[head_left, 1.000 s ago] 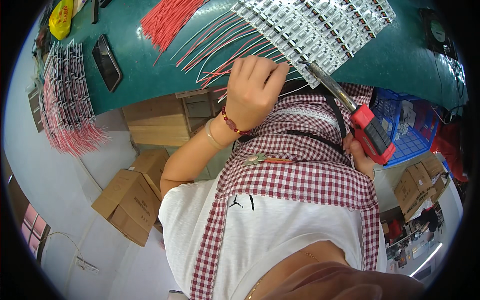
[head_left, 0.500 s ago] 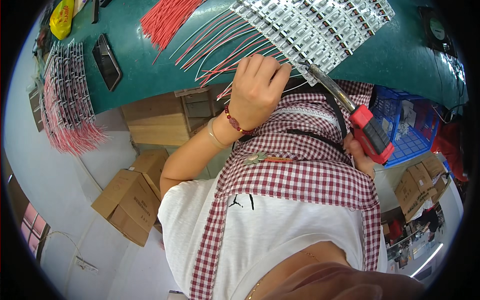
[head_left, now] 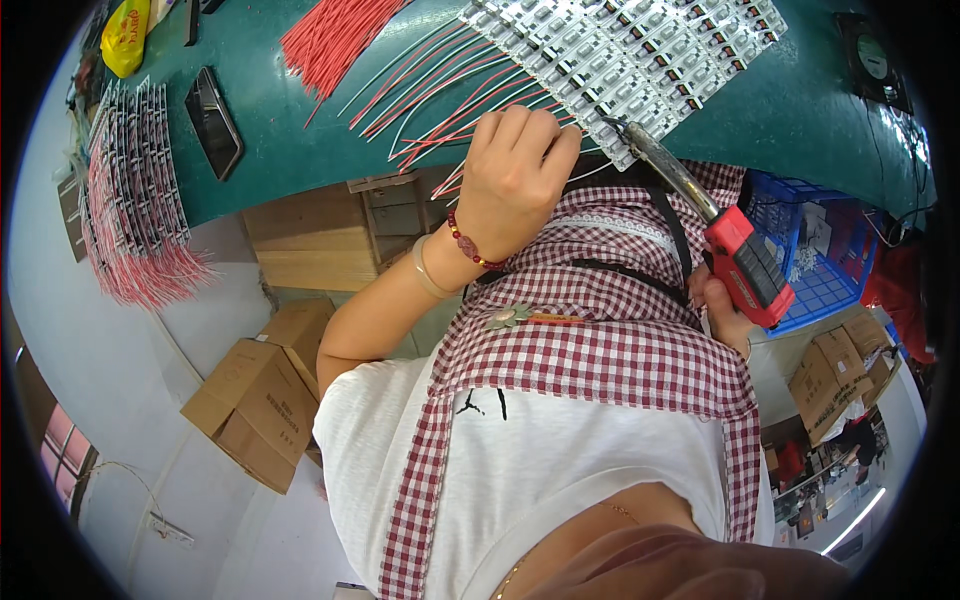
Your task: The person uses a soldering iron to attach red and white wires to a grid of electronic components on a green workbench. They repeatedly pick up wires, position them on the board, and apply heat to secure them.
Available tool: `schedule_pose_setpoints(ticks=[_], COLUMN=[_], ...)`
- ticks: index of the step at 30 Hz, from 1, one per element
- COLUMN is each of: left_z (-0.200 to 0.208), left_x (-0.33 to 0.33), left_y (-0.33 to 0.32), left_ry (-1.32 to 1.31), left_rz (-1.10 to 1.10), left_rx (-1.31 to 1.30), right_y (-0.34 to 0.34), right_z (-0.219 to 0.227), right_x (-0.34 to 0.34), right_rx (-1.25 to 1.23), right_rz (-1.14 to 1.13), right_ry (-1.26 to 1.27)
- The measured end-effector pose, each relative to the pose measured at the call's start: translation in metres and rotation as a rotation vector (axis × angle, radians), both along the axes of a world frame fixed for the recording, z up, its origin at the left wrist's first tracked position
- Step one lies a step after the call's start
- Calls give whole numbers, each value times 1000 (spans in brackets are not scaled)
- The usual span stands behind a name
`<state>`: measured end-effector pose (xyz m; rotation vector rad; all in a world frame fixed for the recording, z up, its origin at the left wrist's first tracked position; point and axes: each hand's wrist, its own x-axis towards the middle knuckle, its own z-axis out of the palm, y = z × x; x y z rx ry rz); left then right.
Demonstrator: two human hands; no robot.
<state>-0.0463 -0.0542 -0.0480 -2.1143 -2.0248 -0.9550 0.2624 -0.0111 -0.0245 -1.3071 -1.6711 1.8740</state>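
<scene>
My left hand [head_left: 520, 175] is closed in a pinch at the near left edge of a silvery panel of small circuit boards [head_left: 640, 60]. Its fingertips are mostly hidden; a thin wire [head_left: 592, 172] comes out beside them toward the panel's near corner. Red and white wires [head_left: 455, 95] fan out leftward from the panel's edge, some passing behind my hand. Low on the right, my right hand [head_left: 728, 312] grips the red and black handle of a soldering iron [head_left: 745, 265]. The iron slants up to the left, its dark tip over the panel's near corner, close to my left fingers.
On the green table [head_left: 270, 110] lie a bundle of red wires [head_left: 335, 45], a phone [head_left: 214, 125] and a yellow packet [head_left: 124, 38]. Wired boards [head_left: 135, 190] hang over the left edge. A blue basket [head_left: 815, 260] stands at right; a cardboard box [head_left: 255, 405] sits lower left.
The soldering iron's tip has shifted slightly up and left along the panel's near corner, and its handle has tilted a little to the right. My left hand has hardly moved.
</scene>
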Motion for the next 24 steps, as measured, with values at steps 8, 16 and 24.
schedule_pose_setpoints(ticks=[8,16,24], left_z=[9,34,22], left_x=[-3,-113,-144], left_y=[-2,38,54], left_ry=[27,297,362], left_rz=[43,486,525], left_rx=[-56,-95,-187], right_y=[4,13,18], right_z=[7,15,25], right_x=[-16,-33,-47], right_rx=[-12,123,192], right_rz=[-38,-200,-224], right_ry=[81,164,254])
